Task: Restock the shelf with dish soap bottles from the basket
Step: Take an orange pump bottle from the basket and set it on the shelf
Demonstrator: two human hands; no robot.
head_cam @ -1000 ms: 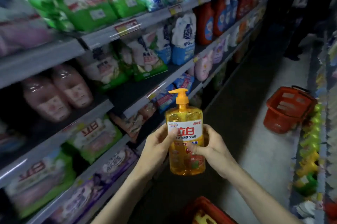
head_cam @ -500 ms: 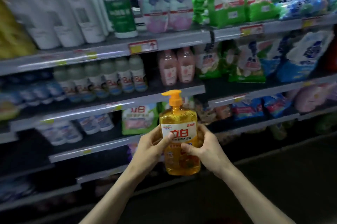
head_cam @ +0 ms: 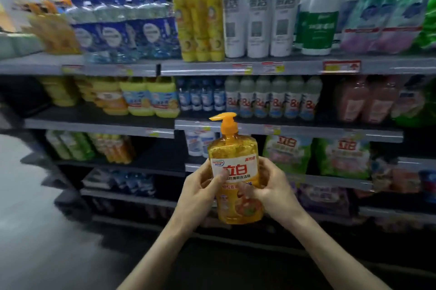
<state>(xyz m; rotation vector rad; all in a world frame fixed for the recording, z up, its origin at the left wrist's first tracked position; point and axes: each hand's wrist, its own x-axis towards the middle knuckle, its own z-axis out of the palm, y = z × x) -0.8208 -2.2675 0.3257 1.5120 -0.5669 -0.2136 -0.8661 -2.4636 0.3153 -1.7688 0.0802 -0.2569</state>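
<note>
An orange dish soap bottle point(head_cam: 233, 155) with a pump top and a white label stands upright in front of me, held by both hands. My left hand point(head_cam: 200, 193) grips its left side with the thumb across the label. My right hand point(head_cam: 271, 190) grips its right side, thumb on the front. Behind it runs the store shelf point(head_cam: 99, 123), where similar orange and yellow dish soap bottles point(head_cam: 113, 98) stand on the middle-left tier. No basket is in view.
The shelving holds rows of cleaning products: blue bottles point(head_cam: 122, 30), yellow bottles point(head_cam: 200, 20) and white bottles point(head_cam: 257, 13) on top, green detergent bags point(head_cam: 287, 152) to the right of the held bottle. Grey aisle floor point(head_cam: 35, 230) lies at the lower left.
My view has swung left along the shelf, away from the aisle and the red basket. Both hands keep the same hold on the bottle, which stays upright in front of me.
</note>
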